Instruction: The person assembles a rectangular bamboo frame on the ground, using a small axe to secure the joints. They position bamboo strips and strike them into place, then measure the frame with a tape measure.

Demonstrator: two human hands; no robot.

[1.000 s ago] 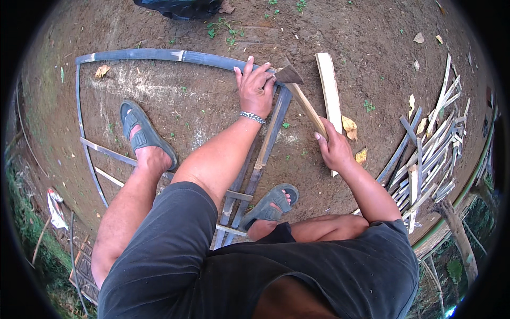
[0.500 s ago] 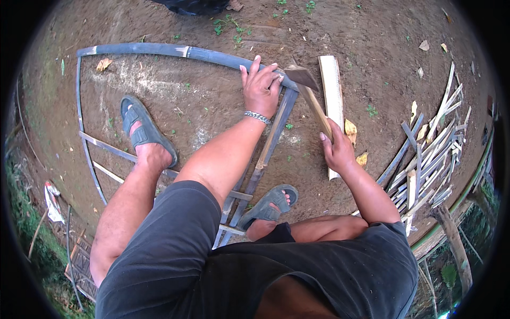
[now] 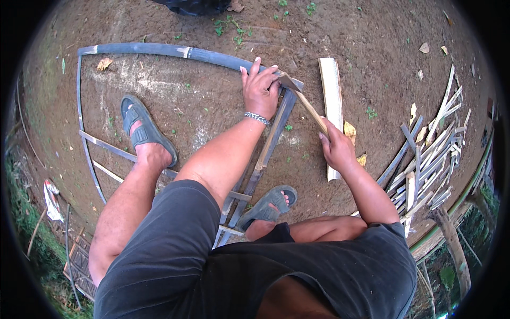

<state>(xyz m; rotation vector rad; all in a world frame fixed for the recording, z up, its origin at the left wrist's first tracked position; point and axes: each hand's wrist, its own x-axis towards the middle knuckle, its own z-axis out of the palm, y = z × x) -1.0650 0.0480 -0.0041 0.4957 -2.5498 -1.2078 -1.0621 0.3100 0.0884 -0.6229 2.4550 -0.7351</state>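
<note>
A bluish-grey bamboo pole (image 3: 138, 49) lies across the ground as the far side of a frame. My left hand (image 3: 261, 91) rests on it near its right end, fingers spread and pressing from above. My right hand (image 3: 338, 146) is closed round the wooden handle of a hatchet (image 3: 309, 110). Its dark metal head touches or nearly touches the pole's end, just right of my left fingers. Below that corner, a pair of slats (image 3: 279, 125) runs back toward me. The hatchet head partly hides the joint there.
A pale split bamboo piece (image 3: 332, 111) lies right of the frame. Farther right is a pile of thin strips (image 3: 425, 165). My sandalled left foot (image 3: 146, 130) stands inside the frame; my right foot (image 3: 271, 204) is beside the slats. Something black (image 3: 194, 5) sits at the far edge.
The hatchet head has come down and left onto the end of the bamboo pole, with my right hand hardly shifted. My left hand stays in place.
</note>
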